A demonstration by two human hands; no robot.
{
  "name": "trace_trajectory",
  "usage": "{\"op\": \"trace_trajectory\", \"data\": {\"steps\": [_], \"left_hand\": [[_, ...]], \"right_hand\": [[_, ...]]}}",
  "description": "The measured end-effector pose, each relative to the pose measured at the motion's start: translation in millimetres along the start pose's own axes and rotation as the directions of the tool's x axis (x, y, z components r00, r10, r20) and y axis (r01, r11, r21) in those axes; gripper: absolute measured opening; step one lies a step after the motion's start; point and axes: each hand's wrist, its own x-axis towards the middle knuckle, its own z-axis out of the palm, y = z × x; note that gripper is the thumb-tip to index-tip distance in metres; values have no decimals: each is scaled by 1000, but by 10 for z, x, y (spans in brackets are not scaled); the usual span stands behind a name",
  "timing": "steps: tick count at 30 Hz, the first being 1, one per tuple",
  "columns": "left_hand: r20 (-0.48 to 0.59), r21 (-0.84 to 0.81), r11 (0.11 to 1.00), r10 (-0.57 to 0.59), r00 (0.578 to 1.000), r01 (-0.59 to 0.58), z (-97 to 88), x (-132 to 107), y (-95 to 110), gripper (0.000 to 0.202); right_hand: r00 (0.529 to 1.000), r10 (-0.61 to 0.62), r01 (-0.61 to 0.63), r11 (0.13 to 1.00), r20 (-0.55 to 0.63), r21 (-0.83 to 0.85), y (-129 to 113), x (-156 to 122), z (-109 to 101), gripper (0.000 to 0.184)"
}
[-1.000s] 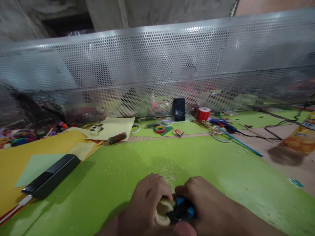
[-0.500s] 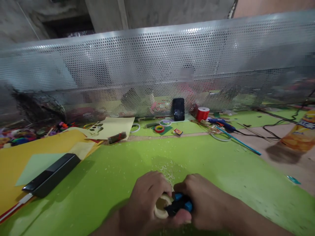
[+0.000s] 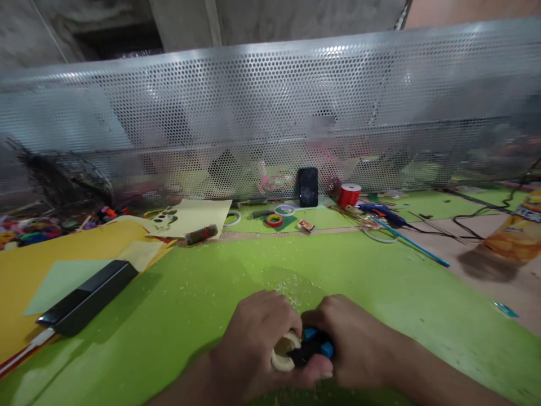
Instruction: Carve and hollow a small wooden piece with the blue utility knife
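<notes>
Head view: since the earlier frame both hands had edged slightly right. The left hand (image 3: pixel 253 338) gripped a cream ring (image 3: pixel 282 352); the right hand (image 3: pixel 350 338) clenched a blue-and-black tool (image 3: pixel 313 347) against it, low over the green counter (image 3: pixel 380 282).

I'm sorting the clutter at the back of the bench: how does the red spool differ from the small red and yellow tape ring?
The red spool stands upright and tall; the tape ring lies flat and low. The red spool is plain red with a pale top; the tape ring shows red and yellow bands around an open middle. The red spool sits right of the black phone, the tape ring left of it. Both are round and untouched.
</notes>
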Motion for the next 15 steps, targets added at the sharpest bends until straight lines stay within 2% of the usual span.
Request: {"op": "trace_trajectory", "data": {"steps": [15], "left_hand": [[17, 13, 1000, -2, 1000, 2, -24, 27, 15, 33]], "right_hand": [[1000, 5, -5, 1000, -11, 6, 10, 15, 30, 13]]}}
